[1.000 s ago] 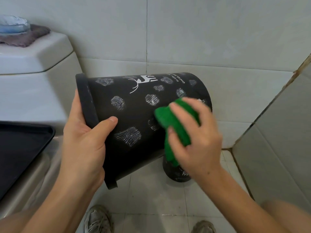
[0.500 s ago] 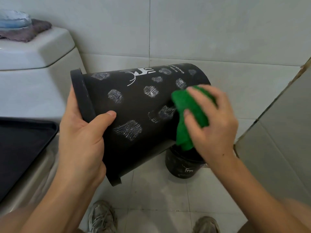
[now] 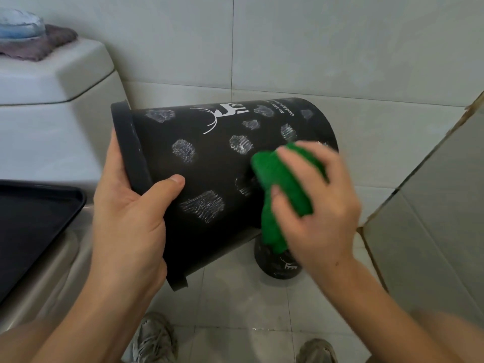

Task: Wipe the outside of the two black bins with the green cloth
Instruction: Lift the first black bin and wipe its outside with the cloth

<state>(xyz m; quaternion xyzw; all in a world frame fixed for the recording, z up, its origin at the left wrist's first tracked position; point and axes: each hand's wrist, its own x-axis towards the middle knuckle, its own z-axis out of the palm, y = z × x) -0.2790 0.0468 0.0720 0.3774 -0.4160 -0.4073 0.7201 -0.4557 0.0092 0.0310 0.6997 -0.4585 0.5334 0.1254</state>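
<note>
The left hand [image 3: 125, 218] grips the tilted black bin [image 3: 209, 179] by its rim at nine o'clock. The right hand [image 3: 317, 205] clenches the green cloth [image 3: 282, 184] against the bin's side — a second bin [image 3: 277, 265] stands at six o'clock, below.

green cloth [image 3: 284, 189] slid back left, lower

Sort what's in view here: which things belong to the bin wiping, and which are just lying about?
Job:
held bin, gripped at the rim by the left hand
green cloth, pressed on it by the right hand
second bin, on the floor

Lying about:
black tray
toilet tank
folded towel on the tank
</note>
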